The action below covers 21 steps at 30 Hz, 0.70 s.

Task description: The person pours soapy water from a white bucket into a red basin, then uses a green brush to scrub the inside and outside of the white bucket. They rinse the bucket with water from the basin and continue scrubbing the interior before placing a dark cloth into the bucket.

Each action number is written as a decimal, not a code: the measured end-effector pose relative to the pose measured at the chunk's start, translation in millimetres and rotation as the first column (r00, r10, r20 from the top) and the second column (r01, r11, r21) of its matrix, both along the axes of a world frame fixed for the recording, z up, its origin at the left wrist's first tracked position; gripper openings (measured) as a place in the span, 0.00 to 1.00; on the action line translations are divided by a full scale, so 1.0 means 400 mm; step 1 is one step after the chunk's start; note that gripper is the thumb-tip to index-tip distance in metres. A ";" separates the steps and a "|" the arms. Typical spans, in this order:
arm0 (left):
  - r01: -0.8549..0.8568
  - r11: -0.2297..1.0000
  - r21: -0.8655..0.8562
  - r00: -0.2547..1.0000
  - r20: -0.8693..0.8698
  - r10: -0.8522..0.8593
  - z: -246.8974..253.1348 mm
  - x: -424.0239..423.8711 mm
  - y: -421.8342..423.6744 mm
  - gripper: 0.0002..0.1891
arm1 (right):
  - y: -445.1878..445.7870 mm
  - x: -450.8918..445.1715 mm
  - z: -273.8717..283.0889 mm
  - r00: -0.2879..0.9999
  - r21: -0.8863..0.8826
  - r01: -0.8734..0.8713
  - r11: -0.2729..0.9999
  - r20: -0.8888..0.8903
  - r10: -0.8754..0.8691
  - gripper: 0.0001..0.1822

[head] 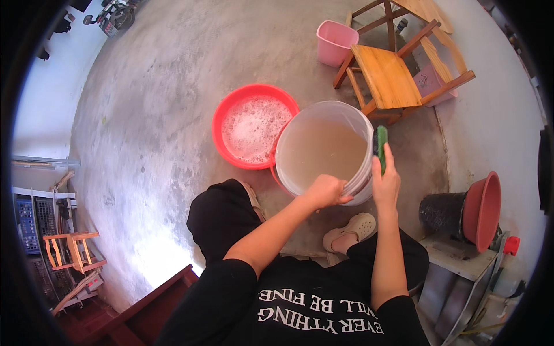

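Note:
A white plastic bucket [324,147] stands in front of my feet, its mouth facing up towards me and its inside a murky brown. My left hand [327,191] grips the near rim of the bucket. In my right hand [385,181] is a green scrubbing brush [381,149], its dark bristles against the outer right wall of the bucket. Left of the bucket, and touching or nearly touching it, is a red plastic basin [217,129] with foamy water [256,127] in it. A red bucket handle [277,177] hangs down on the left side.
A wooden chair [385,78] stands at the upper right beside a pink plastic bin [331,45]. To the right, a dark bucket [441,214] and a reddish basin [480,212] rest on a grey stand [458,255]. A dark red wooden piece [151,302] lies lower left.

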<state>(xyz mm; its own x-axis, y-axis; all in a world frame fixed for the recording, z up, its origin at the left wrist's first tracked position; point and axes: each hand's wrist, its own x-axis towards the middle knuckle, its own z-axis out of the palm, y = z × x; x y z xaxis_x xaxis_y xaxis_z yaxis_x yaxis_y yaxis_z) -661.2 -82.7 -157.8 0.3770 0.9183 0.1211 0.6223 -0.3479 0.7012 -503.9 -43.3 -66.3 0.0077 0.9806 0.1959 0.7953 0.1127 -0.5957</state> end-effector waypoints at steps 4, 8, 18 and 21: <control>0.176 0.984 0.027 0.984 -0.039 -0.175 0.033 -0.015 0.052 0.23 | 0.063 0.018 -0.002 0.979 -0.073 0.149 0.986 0.151 -0.137 0.35; 0.262 0.965 0.005 0.965 -0.015 -0.262 0.028 0.015 0.043 0.24 | 0.043 0.084 -0.091 0.962 0.085 0.267 0.960 -0.079 -0.261 0.38; 0.296 0.955 0.021 0.953 -0.076 -0.293 0.040 0.099 -0.008 0.24 | -0.026 0.164 -0.125 0.898 0.068 0.394 0.917 -0.241 -0.368 0.41; 0.245 0.969 0.012 0.957 -0.166 -0.240 0.057 0.069 -0.004 0.23 | 0.002 0.129 -0.106 0.907 0.036 0.365 0.930 -0.238 -0.346 0.40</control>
